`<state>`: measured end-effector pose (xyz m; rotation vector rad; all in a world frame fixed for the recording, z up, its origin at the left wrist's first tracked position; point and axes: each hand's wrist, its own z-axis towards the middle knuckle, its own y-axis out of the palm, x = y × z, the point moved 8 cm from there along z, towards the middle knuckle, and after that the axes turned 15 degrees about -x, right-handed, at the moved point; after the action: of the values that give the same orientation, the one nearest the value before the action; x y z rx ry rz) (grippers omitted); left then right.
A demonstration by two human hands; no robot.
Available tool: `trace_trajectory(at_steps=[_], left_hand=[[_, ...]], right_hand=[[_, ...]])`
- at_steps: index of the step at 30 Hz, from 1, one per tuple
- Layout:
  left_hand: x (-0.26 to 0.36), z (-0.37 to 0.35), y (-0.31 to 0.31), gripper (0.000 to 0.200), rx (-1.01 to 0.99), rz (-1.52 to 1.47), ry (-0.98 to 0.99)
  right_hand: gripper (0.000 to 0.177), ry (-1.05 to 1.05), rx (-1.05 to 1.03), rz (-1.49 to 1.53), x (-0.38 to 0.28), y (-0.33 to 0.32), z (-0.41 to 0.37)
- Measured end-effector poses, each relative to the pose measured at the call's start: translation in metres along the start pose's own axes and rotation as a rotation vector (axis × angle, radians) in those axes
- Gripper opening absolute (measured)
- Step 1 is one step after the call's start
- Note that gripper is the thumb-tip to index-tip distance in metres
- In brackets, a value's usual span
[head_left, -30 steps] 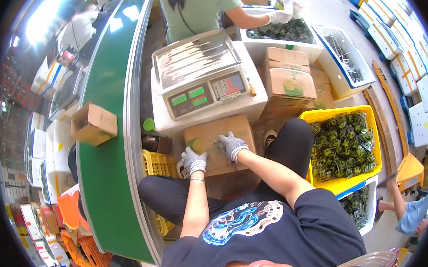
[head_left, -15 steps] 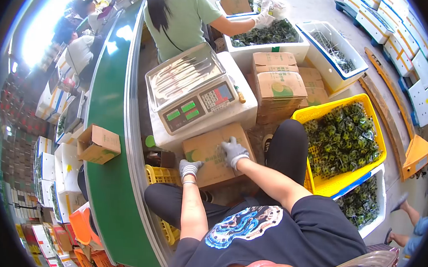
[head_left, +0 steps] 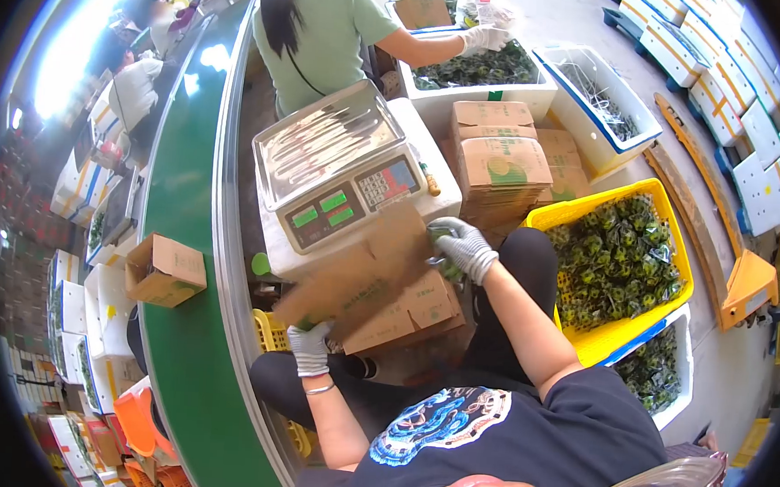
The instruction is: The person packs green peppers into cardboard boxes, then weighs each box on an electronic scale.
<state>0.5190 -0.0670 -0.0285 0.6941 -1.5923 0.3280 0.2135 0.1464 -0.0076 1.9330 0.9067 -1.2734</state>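
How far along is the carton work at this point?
Done: one made-up carton sits on the green conveyor. In hand: the left hand and right hand grip a flat carton, tilted above the stack of flat cartons. Left: that carton is unfolded, the scale bears nothing, and the yellow crate is full of bagged greens.

1. Bright daylight enters from ten o'clock, blown out to white.
2. Glare streaks the green belt [head_left: 188, 233] and scale pan [head_left: 325, 143].
3. Fisheye bends the edges; the corners are black.
4. The tilted flat carton [head_left: 353, 272] is motion-blurred.
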Motion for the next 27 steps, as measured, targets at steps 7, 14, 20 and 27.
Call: trace_trajectory(at_steps=[7, 14, 20, 27], left_hand=[[-0.039, -0.001, -0.010, 0.040, 0.082, 0.544, -0.070], [-0.006, -0.020, 0.029, 0.034, 0.151, 0.088, 0.114], [0.021, -0.033, 0.051, 0.030, 0.084, 0.268, 0.342], [0.020, -0.035, 0.063, 0.059, 0.045, 0.059, 0.342]], right_hand=[[0.056, -0.042, 0.059, 0.077, 0.002, 0.011, 0.008], [0.073, 0.027, 0.129, -0.294, -0.010, 0.006, 0.018], [0.073, 0.012, 0.029, -0.267, -0.014, 0.012, 0.023], [0.070, 0.063, -0.043, -0.261, -0.017, 0.002, 0.020]])
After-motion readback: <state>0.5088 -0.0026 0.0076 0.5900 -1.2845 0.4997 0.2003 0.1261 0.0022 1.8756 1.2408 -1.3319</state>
